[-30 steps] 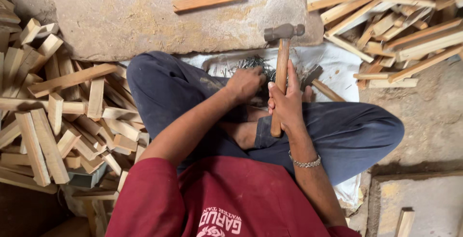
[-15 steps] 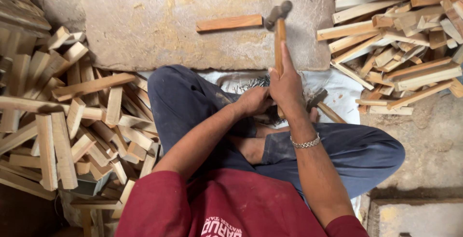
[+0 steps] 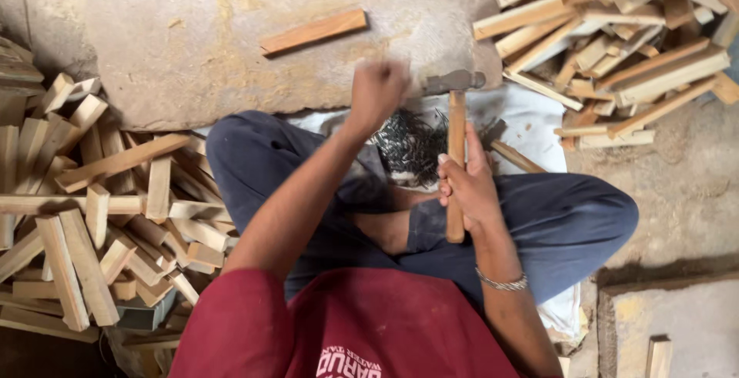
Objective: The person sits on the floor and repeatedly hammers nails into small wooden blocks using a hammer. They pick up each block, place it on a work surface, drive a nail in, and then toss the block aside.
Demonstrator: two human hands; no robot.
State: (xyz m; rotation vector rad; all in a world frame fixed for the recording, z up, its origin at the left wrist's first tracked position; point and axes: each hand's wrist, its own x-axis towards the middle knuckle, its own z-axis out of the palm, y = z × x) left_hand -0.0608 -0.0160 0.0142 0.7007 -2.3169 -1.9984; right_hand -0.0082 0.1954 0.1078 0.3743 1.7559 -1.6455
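— Two hands busy: your right hand (image 3: pixel 468 182) is wrapped tight around the wooden handle of the hammer (image 3: pixel 456 147), steel head up by the stone slab (image 3: pixel 192 47).

— And your left hand (image 3: pixel 377 89)?

— Balled into a fist, blurred; can't tell what's inside. Dark wiry nails (image 3: pixel 412 145) heaped on the white cloth (image 3: pixel 531 120) between them.
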